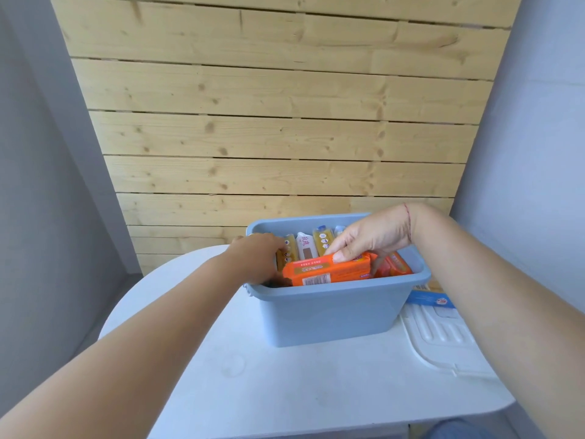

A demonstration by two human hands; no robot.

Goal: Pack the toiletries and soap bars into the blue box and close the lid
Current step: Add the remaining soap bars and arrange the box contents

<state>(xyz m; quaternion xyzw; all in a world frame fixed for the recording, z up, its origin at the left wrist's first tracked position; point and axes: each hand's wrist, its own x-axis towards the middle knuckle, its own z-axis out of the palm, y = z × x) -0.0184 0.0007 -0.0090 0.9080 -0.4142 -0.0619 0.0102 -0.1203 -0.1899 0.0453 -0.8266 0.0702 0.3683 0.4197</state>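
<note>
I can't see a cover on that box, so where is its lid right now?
The white lid lies flat on the white table, just right of the blue box, under the person's right forearm.

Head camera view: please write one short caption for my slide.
Right hand lowers an orange soap bar into the blue box while the left hand reaches inside; white lid lies beside.
</note>
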